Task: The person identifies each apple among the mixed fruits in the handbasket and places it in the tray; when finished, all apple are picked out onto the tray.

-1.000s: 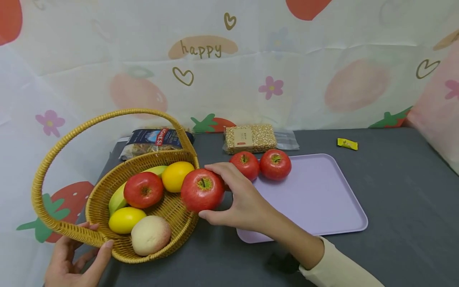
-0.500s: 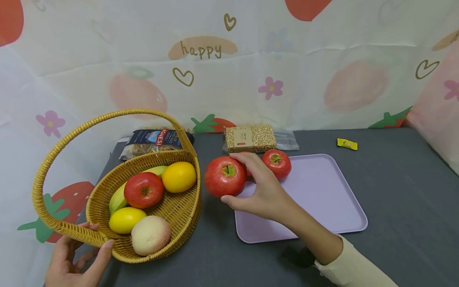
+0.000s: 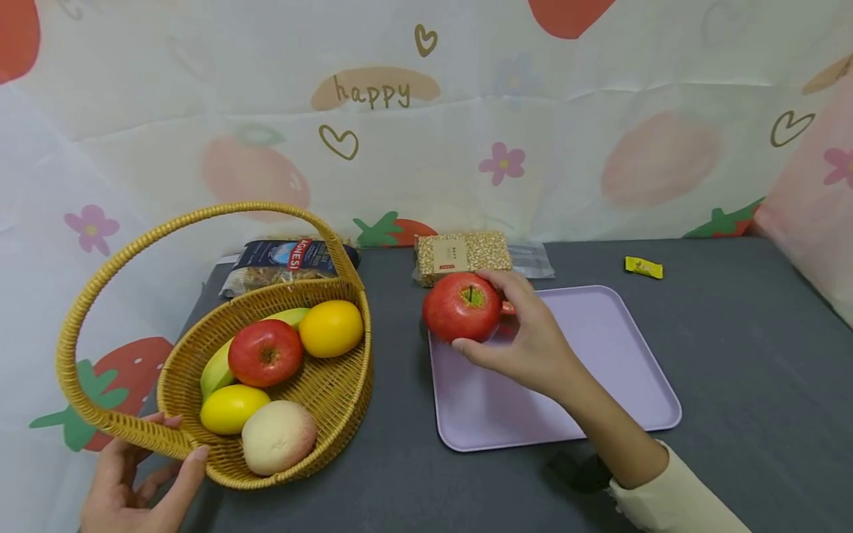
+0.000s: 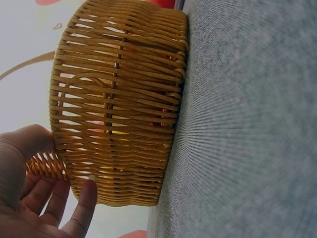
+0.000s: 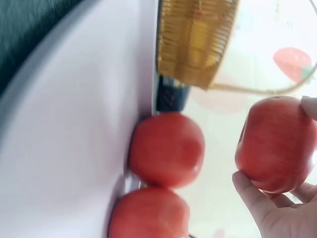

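My right hand [image 3: 533, 344] grips a red apple [image 3: 462, 307] between thumb and fingers, above the far left corner of the lilac tray [image 3: 573, 392]. In the right wrist view, two more apples [image 5: 167, 151] sit side by side on the tray, below the held one; the head view mostly hides them. My left hand [image 3: 143, 485] holds the wicker basket [image 3: 363, 377] where its handle meets the rim, thumb on one side and fingers on the other. Inside lie an apple [image 3: 265, 353], two yellow fruits [image 3: 331, 329], a pale peach [image 3: 279, 438] and a banana [image 3: 216, 370].
Behind the basket lies a blue AGNESI pasta bag [image 3: 286, 263]. A vacuum pack of grains [image 3: 463, 255] stands just behind the tray. A small yellow-wrapped candy [image 3: 643, 267] is at the back right of the dark grey table [image 3: 746, 355]. A printed cloth [image 3: 566, 163] hangs behind.
My right hand has carried the apple from the basket's right rim rightward to over the tray, where it now covers the other apples. The left hand and basket stay in place.
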The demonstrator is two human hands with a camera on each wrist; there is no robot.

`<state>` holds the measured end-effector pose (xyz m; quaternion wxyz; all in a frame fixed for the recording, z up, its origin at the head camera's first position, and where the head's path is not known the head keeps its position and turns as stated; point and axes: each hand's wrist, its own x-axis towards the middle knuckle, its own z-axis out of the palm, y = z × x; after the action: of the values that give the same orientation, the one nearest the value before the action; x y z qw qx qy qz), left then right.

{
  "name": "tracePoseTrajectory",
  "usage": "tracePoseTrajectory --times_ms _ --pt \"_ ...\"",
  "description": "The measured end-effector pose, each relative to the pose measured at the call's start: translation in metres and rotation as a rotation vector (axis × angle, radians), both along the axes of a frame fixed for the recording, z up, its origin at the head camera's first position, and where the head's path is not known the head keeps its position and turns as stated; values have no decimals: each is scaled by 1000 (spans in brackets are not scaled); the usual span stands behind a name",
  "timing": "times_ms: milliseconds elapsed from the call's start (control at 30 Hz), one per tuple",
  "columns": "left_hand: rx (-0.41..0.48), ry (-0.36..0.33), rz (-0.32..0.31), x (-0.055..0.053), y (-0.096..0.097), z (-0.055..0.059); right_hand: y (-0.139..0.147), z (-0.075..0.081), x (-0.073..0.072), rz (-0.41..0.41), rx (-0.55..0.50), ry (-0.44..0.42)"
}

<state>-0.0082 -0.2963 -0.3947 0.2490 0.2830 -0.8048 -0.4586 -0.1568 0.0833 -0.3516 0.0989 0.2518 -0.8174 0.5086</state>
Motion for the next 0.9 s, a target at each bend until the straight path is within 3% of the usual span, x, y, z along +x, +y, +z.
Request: tracePoseTrajectory --times_ms 267,500,900 --pt "5 -14 6 -1 0 0 20 4 -9 -95 -11 -10" --pt "5 -21 15 0 0 0 38 5 -19 -154 -57 -70" --pt "3 5 -5 1 0 1 71 3 -34 -292 -14 -150"
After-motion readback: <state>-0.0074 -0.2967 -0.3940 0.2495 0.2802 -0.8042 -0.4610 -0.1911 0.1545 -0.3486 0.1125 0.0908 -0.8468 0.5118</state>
